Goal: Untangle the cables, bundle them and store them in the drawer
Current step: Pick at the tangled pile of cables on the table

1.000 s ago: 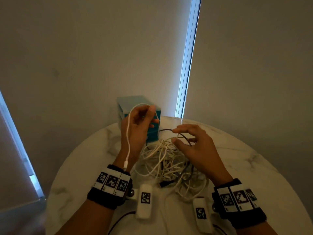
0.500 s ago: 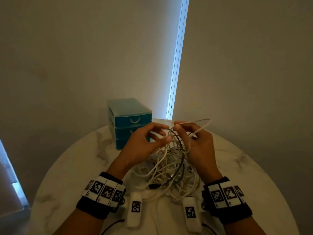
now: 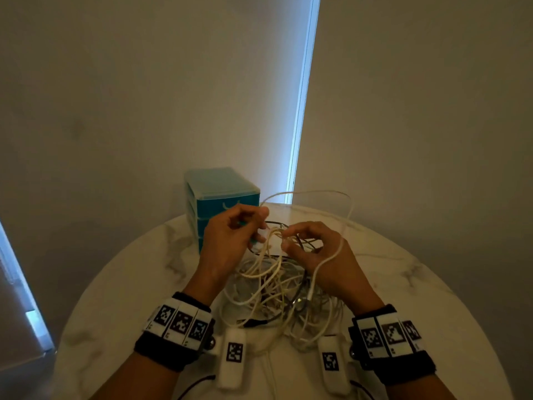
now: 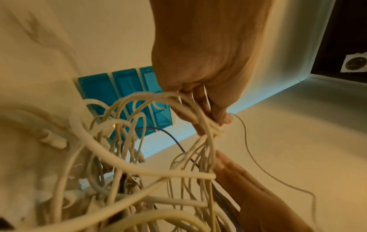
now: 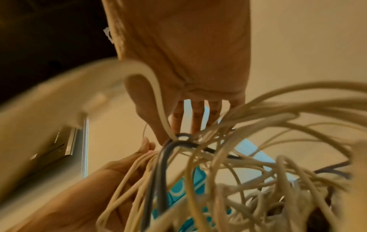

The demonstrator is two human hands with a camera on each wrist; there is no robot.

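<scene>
1. On my left sits the teal three-drawer organiser [image 3: 222,203], near the far edge of the round marble worktop [image 3: 432,298], all its drawers pushed in as far as I can tell.
2. My left hand [image 3: 227,241] is raised just in front of the organiser, its fingers [image 4: 216,113] curled and pinching a bunch of white strands lifted off the pile.
3. The tangle of cables [image 3: 277,295], mostly white with a few dark ones, lies at the middle of the worktop between my two wrists; its upper loops are drawn up into both hands.
4. One dark cable [image 5: 178,141] bends sharply at my right fingertips in the right wrist view.
5. My right hand [image 3: 323,255] is level with the left and nearly touching it, fingers [image 5: 196,116] hooked into the same raised strands, gripping them.
6. A thin white cable [image 3: 343,226] arcs high from the hands toward the far edge, then drapes over the back of my right hand and drops into the tangle.
</scene>
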